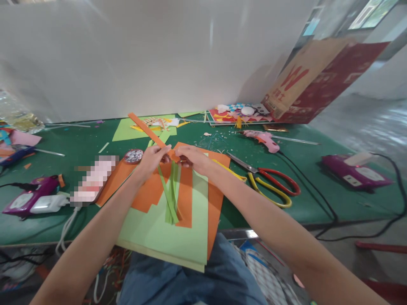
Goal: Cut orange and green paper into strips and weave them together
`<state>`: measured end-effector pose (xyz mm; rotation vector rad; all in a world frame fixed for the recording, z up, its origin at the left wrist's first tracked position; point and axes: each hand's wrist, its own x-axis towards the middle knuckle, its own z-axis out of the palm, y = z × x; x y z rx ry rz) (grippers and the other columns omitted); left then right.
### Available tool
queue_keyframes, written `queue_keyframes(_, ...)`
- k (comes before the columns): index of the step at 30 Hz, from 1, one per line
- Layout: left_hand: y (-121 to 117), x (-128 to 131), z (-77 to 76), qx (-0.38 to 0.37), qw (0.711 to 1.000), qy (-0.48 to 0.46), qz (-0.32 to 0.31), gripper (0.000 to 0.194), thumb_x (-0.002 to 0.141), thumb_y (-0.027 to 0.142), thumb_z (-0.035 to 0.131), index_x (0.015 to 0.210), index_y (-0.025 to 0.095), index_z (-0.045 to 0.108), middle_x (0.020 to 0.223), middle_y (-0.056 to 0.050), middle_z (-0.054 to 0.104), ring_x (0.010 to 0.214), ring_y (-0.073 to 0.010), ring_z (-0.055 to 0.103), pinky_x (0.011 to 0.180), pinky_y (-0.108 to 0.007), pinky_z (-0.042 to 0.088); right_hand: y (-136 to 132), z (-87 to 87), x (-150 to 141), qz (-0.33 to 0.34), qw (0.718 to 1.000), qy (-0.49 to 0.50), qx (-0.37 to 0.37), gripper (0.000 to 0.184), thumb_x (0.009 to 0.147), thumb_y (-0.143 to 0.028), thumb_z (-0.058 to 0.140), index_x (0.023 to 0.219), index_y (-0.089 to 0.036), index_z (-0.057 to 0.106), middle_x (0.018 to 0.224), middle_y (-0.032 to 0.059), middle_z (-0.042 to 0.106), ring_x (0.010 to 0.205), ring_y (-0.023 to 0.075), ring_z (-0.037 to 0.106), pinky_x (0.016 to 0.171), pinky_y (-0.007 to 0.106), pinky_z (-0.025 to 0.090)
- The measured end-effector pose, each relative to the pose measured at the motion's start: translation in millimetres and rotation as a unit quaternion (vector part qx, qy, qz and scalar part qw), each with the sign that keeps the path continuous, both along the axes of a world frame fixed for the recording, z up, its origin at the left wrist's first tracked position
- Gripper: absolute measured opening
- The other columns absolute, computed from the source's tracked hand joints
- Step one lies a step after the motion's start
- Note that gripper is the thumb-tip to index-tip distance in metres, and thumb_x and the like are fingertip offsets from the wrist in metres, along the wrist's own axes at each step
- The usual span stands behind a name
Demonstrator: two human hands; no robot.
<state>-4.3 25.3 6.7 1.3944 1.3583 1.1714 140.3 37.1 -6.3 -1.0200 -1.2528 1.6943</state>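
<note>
"What do your fingers have hold of?"

"Both sets are closed on the orange paper strip. My left hand pinches it, and my right hand pinches its near end, where it looks folded or bunched; my knuckles hide the exact fold."

"Where is that, and why hold it so?"

"Just above the far part of the pale green sheets. I'd say two close pinches keep the small end steady, while the long end sticks out freely, away from me and to the left of the sheets."

"And the green strips?"

"They hang or lie below my fingers, over the sheets; I can't tell whether I grip them too. The scissors lie right of the sheets, probably to be within reach."

"What else is around?"

"The surface is green, and the sheets jut over its near edge. Beyond them to the right is a pink glue gun; to their left, a round tin. Past them stands a white panel, with a paper bag leaning at the far right and a window behind."
</note>
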Motion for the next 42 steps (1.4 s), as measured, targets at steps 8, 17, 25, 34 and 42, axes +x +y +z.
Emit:
queue_keyframes(8,2,-1,-1.6,0.027,0.999,-0.013,0.033,0.033,0.07,0.029,0.067,0.044,0.016,0.052,0.039,0.001,0.051,0.04,-0.0107,0.051,0.048,-0.023,0.041,-1,3.0,2,0.006,1.0,-0.005,0.001,0.009,0.059,-0.02,0.054,0.054,-0.018,0.047,0.055,-0.0025,0.049,0.047,0.0076,0.046,0.042,0.022,0.025)
queue_keyframes(17,10,-11,-2.9,0.043,0.995,-0.04,0.085,0.036,0.076,0.026,0.057,0.043,0.017,0.046,0.039,0.004,0.047,0.041,-0.0081,0.049,0.049,-0.021,0.039,-3,5.5,7,0.016,1.0,-0.005,0.017,0.011,0.058,-0.018,0.052,0.05,-0.017,0.045,0.05,-0.0032,0.045,0.047,0.007,0.045,0.042,0.021,0.023)
queue_keyframes(25,1,-9,3.9,-0.022,0.999,-0.012,-0.02,0.032,0.073,0.034,0.062,0.049,0.016,0.052,0.044,0.001,0.053,0.046,-0.0094,0.052,0.054,-0.022,0.043,2,7.6,14,-0.029,0.999,0.007,0.03,0.011,0.064,-0.024,0.058,0.059,-0.018,0.05,0.054,-0.0039,0.047,0.049,0.0063,0.044,0.043,0.021,0.022)
queue_keyframes(34,-22,1,12.8,-0.106,0.942,0.165,-0.272,0.039,0.076,0.037,0.064,0.046,0.016,0.052,0.044,0.002,0.056,0.043,-0.0082,0.048,0.047,-0.022,0.034,1,6.8,16,0.025,0.996,-0.029,0.083,0.025,0.067,-0.034,0.068,0.058,-0.017,0.052,0.055,-0.0054,0.045,0.048,0.0052,0.041,0.046,0.023,0.026)
queue_keyframes(42,-19,-1,8.5,-0.063,0.97,0.109,-0.206,0.037,0.081,0.043,0.054,0.055,0.016,0.054,0.051,0.001,0.058,0.043,-0.0085,0.045,0.045,-0.022,0.033,7,4.9,22,0.025,0.982,-0.144,0.122,0.021,0.073,-0.032,0.061,0.06,-0.016,0.056,0.051,-0.0029,0.052,0.044,0.0054,0.042,0.045,0.022,0.03)
